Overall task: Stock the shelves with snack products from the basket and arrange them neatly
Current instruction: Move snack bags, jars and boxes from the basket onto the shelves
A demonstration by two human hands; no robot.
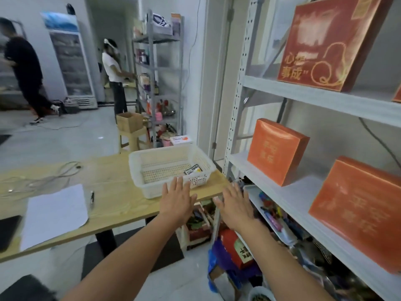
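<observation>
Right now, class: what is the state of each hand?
Left hand: open, fingers straight, holding nothing, in front of the basket.
Right hand: open, fingers straight, holding nothing.

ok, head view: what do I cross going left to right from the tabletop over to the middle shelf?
sheet of paper → pen → white basket → smaller orange box → larger orange box
</observation>
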